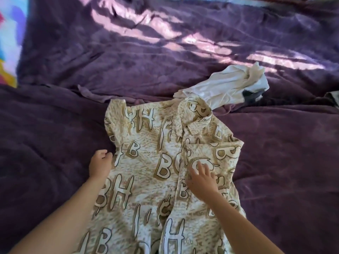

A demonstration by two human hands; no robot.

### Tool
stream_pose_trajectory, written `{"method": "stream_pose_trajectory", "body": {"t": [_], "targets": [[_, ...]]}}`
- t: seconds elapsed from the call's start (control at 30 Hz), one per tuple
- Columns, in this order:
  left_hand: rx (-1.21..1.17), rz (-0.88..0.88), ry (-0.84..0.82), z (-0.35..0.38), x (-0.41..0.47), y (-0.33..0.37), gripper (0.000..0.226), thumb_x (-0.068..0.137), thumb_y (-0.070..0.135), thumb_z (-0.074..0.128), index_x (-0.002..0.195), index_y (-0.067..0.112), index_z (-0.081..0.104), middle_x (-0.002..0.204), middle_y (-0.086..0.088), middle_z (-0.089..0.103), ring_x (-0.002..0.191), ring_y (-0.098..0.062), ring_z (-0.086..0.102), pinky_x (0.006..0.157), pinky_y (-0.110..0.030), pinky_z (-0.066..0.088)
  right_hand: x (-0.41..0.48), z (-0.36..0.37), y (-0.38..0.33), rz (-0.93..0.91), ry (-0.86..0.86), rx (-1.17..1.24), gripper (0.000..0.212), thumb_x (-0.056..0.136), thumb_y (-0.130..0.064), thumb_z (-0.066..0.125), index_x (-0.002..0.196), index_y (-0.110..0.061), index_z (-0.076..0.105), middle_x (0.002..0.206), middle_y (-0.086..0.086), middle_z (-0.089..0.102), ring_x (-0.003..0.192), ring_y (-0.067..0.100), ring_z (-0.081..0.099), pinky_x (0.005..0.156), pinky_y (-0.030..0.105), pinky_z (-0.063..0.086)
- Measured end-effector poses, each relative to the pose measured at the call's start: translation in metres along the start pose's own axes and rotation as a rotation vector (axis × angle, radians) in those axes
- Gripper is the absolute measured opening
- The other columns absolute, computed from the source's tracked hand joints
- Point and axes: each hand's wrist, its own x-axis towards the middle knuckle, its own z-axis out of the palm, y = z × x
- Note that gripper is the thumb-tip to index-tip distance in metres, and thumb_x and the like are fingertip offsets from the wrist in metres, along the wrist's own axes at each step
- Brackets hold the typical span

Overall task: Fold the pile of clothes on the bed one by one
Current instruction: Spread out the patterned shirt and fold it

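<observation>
A cream shirt (156,162) printed with large tan letters lies spread front-up on the purple bed cover, collar pointing away from me. My left hand (100,164) is at the shirt's left edge under the sleeve, fingers curled onto the fabric edge. My right hand (201,178) lies flat with straight fingers on the shirt's right front panel. The right sleeve looks folded in over the panel. A crumpled white garment (229,87) with a dark patch lies just beyond the collar.
The purple bed cover (284,153) is wrinkled, with sunlit streaks at the back. A small lilac cloth (91,94) lies past the shirt's left sleeve. A bright multicoloured fabric (9,43) shows at the far left edge. A grey-green item (333,98) peeks in at the right edge.
</observation>
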Motion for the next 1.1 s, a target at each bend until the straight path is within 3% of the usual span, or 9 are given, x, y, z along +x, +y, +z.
{"method": "stream_pose_trajectory", "body": {"t": [0.17,0.3,0.53,0.67,0.73,0.8,0.9,1.0,1.1], "targets": [[-0.387,-0.35,-0.275,0.018,0.053,0.012,0.039,0.089,0.045,0.05,0.086,0.007,0.056,0.081,-0.011,0.056,0.073,-0.024,0.054,0.067,-0.031,0.042,0.022,0.006,-0.01,0.046,-0.155,0.139,0.063,0.098,-0.043,0.034,0.149,-0.034,0.0,0.157,0.001,-0.017,0.144,0.034,-0.011,0.114,0.054,0.015],[-0.581,-0.552,-0.514,0.02,0.062,0.03,0.064,0.079,0.072,0.045,0.105,0.015,0.06,0.106,-0.011,0.063,0.102,-0.026,0.057,0.097,-0.043,0.043,0.024,0.005,-0.007,0.084,-0.177,0.248,0.068,0.097,-0.043,0.038,0.149,-0.031,-0.005,0.157,-0.003,-0.014,0.144,0.03,-0.01,0.115,0.049,0.013],[-0.951,-0.49,-0.462,0.009,0.05,0.044,0.021,0.093,0.029,0.052,0.101,0.012,0.063,0.084,-0.007,0.068,0.077,-0.021,0.065,0.08,-0.036,0.047,0.01,0.003,-0.017,0.113,-0.016,0.469,0.066,0.096,-0.039,0.043,0.15,-0.027,0.007,0.156,-0.001,0.01,0.141,0.026,0.019,0.114,0.043,0.024],[-1.117,-0.561,-0.28,-0.017,0.062,0.035,0.013,0.093,0.021,0.048,0.086,0.016,0.058,0.09,-0.006,0.063,0.085,-0.022,0.058,0.089,-0.039,0.041,-0.011,0.005,-0.019,0.056,0.1,0.543,0.063,0.095,-0.038,0.046,0.148,-0.024,0.015,0.149,0.001,0.025,0.119,0.014,0.047,0.104,0.03,0.041],[-1.059,-0.428,-0.092,-0.024,0.074,0.025,0.013,0.087,0.015,0.053,0.081,0.022,0.061,0.074,0.006,0.065,0.077,-0.014,0.056,0.075,-0.033,0.042,-0.022,0.006,-0.018,0.054,0.11,0.555,0.085,0.082,-0.07,0.037,0.148,-0.021,0.015,0.15,0.0,0.024,0.124,0.013,0.044,0.106,0.028,0.036],[-0.966,-0.19,0.152,-0.028,0.073,0.024,0.024,0.077,0.005,0.058,0.087,0.022,0.07,0.067,0.011,0.065,0.074,-0.01,0.055,0.07,-0.026,0.043,-0.025,0.016,-0.01,0.077,0.143,0.569,0.126,0.048,-0.098,0.005,0.148,-0.021,0.017,0.151,0.0,0.024,0.129,0.015,0.041,0.107,0.03,0.035],[-0.675,0.351,0.423,-0.017,0.037,0.04,0.042,0.076,-0.013,0.051,0.115,0.0,0.061,0.096,-0.003,0.058,0.086,-0.011,0.052,0.073,-0.013,0.043,-0.028,0.022,-0.004,0.13,0.189,0.522,0.111,0.059,-0.09,0.009,0.147,-0.024,0.02,0.151,0.002,0.025,0.127,0.017,0.044,0.105,0.032,0.04],[0.071,1.247,0.124,0.02,-0.011,0.038,0.052,0.073,-0.01,0.058,0.118,0.016,0.053,0.074,-0.003,0.054,0.064,-0.015,0.049,0.058,-0.028,0.046,-0.032,0.02,-0.001,0.151,0.246,0.514,0.107,0.064,-0.09,0.006,0.145,-0.023,0.027,0.149,0.002,0.028,0.122,0.019,0.05,0.101,0.035,0.044],[0.526,1.384,-0.262,0.053,-0.023,0.004,0.11,0.054,0.006,0.084,0.144,0.034,0.026,0.105,-0.001,0.065,0.085,-0.018,0.065,0.075,-0.039,0.056,-0.036,0.009,0.002,0.154,0.271,0.526,0.075,0.086,-0.068,0.031,0.143,-0.02,0.031,0.15,0.003,0.027,0.125,0.021,0.046,0.1,0.036,0.044]]}}
